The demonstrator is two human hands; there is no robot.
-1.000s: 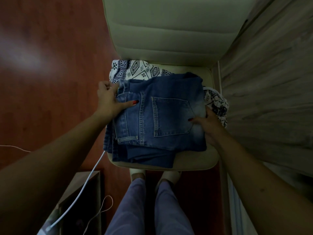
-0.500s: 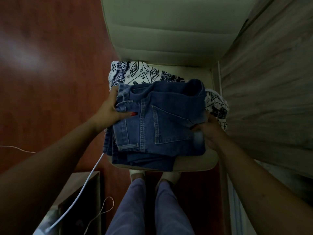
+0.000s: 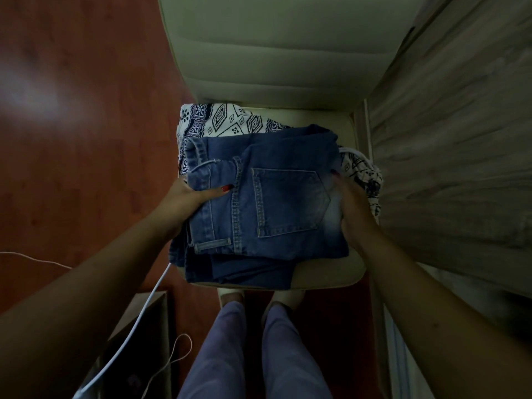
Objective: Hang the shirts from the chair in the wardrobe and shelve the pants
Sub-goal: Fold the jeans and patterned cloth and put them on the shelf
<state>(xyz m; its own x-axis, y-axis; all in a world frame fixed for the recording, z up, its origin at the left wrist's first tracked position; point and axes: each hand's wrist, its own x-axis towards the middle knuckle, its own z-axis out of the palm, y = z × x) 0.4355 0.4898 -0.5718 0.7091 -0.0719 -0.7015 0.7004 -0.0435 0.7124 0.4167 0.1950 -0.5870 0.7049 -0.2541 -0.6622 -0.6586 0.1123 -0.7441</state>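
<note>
My hands have a grip on the folded jeans (image 3: 273,208) from both sides. My left hand (image 3: 187,200) clamps the waistband edge, thumb laid over the denim and fingers curled out of sight beneath. My right hand (image 3: 352,203) closes round the opposite edge, thumb tip over the top and the other fingers hidden under the fold. A second ago both hands only lay at the sides of the pile. Since then they have worked in under it, the denim has bunched between them, and its far edge has come up. That has bared a little more of the patterned cloth (image 3: 230,119) lying beyond my fingertips. I take this as the start of the lift: the pants are gathered as one stack for the shelf. Their lowest layers below my wrists seem to rest on the chair (image 3: 331,269), so nothing is clear of the seat yet. Outside my right hand runs a wood-grain panel (image 3: 460,139). Below my left forearm a white cable (image 3: 138,312) trails across the floor (image 3: 86,168).
</note>
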